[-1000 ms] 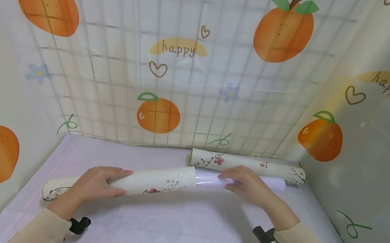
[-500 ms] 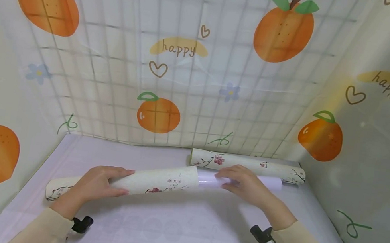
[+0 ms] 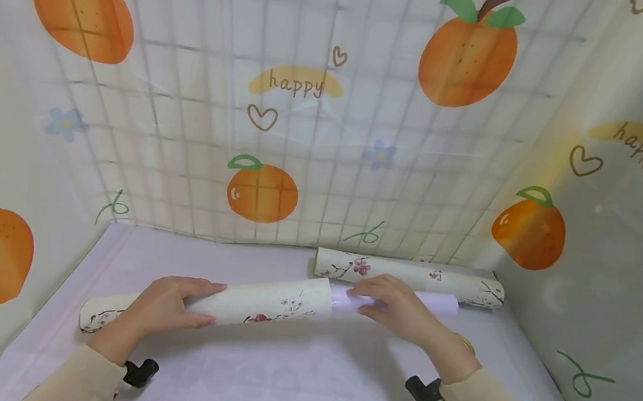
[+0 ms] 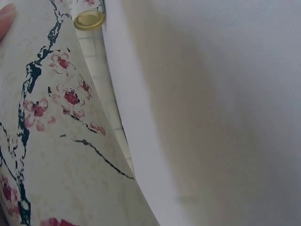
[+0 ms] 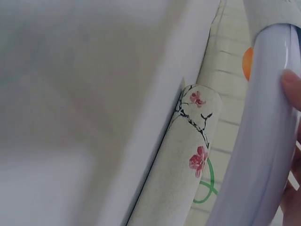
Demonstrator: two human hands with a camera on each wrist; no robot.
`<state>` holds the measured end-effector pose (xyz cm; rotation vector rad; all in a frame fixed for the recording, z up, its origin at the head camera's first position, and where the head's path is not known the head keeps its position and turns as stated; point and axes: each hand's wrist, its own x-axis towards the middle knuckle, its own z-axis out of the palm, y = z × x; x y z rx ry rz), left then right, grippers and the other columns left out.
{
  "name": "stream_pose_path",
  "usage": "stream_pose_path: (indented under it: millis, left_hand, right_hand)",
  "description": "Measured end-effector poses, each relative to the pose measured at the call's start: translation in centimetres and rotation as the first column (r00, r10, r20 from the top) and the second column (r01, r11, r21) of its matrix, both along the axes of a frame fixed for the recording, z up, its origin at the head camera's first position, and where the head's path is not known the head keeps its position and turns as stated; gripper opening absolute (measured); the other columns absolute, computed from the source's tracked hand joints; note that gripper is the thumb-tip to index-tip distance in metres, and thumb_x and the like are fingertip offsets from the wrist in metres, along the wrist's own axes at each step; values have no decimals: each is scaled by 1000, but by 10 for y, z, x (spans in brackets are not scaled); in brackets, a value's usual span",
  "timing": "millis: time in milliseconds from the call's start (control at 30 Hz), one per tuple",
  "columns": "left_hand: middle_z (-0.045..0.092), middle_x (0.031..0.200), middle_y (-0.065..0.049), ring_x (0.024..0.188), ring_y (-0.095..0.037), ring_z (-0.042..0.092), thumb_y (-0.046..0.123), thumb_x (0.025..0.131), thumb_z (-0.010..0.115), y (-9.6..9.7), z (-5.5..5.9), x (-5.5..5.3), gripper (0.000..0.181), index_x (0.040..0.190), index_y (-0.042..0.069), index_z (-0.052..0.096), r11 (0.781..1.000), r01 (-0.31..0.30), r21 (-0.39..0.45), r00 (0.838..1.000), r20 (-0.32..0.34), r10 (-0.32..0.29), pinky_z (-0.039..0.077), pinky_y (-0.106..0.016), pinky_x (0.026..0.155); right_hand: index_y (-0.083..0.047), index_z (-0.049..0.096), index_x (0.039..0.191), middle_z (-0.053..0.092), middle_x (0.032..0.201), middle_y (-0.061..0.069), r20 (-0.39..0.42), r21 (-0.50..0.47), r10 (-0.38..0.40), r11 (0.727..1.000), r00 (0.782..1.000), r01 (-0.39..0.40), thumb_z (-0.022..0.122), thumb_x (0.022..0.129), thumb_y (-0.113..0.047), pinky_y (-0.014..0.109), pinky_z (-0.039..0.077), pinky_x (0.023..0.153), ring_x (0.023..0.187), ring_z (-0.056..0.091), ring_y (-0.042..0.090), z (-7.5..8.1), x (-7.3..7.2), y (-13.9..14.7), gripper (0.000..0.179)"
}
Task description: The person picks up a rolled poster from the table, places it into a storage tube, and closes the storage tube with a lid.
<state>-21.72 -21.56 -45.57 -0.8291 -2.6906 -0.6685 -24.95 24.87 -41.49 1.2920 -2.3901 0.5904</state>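
Observation:
A cream tube printed with plum blossoms (image 3: 270,304) slants across the middle of the table in the head view, its left end lower. My left hand (image 3: 169,305) grips it from above near the left half, thumb on the near side. From the tube's right mouth sticks a glossy pale lilac roll (image 3: 437,303), its other end hidden inside. My right hand (image 3: 395,308) holds this roll between thumb and fingers, close to the mouth. In the right wrist view the lilac roll (image 5: 258,127) enters the tube's rim (image 5: 277,21), with my thumb (image 5: 292,87) against it.
A second blossom-printed tube (image 3: 408,275) lies at the back right of the lilac-covered table (image 3: 253,384), just behind my right hand. Curtain-like walls with orange prints (image 3: 262,194) enclose the back and both sides.
My right hand and the lilac roll have moved left, while the tube and my left hand have shifted slightly right. Less of the roll shows outside the tube now.

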Motion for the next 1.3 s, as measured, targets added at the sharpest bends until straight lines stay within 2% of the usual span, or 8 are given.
stream_pose_path:
  millis: [200,400,700,867,1000,1200,1300]
  left_hand:
    - [70,123,7,113,-20,67,57,77,81,4,0,-1,62,132,33,67,1000,4,-17,1000,13,-4,54,-43,94]
    - [71,122,7,111,-20,68,57,76,81,6,1,0,61,131,34,68,1000,3,2,1000,23,-3,55,-44,93]
    - [71,122,8,113,-21,67,57,76,82,5,2,2,61,131,35,68,999,-32,26,998,46,31,54,-46,93]
    - [70,122,8,114,-22,67,56,75,83,4,4,3,60,130,35,68,999,-36,36,998,54,34,54,-46,94]
    - [70,124,8,115,-22,66,57,76,82,3,3,3,61,131,35,68,999,-41,23,997,72,40,53,-46,95]
    - [69,124,9,116,-22,65,58,76,81,0,2,2,61,131,36,67,998,-55,9,996,78,54,52,-46,96]
    - [69,124,9,116,-21,66,60,76,80,-2,1,2,61,131,37,68,998,-56,13,996,64,55,53,-46,96]
  right_hand:
    - [-15,74,116,71,117,5,7,15,0,1000,1000,0,87,76,-8,45,52,91,107,64,24,-2,0,-5,43]
    - [-15,74,114,70,120,6,30,0,-9,1000,999,9,86,77,-9,46,53,91,110,64,24,-2,1,-7,40]
    - [-17,75,114,69,122,3,49,-16,-50,999,998,51,85,80,-14,44,54,93,114,63,23,4,4,-2,36]
    - [-15,75,115,68,123,0,67,-33,-94,995,993,97,85,80,-12,43,49,98,117,61,24,13,5,7,37]
    - [-12,75,116,68,123,3,74,-36,-143,989,987,146,84,80,-9,45,49,97,116,61,26,17,6,18,38]
    - [-10,74,118,68,124,6,111,-35,-217,974,970,222,82,82,-8,51,46,98,116,60,30,14,2,38,37]
    - [-9,73,118,68,124,7,128,-42,-229,971,965,236,81,83,-8,52,45,98,116,61,32,12,1,45,36]
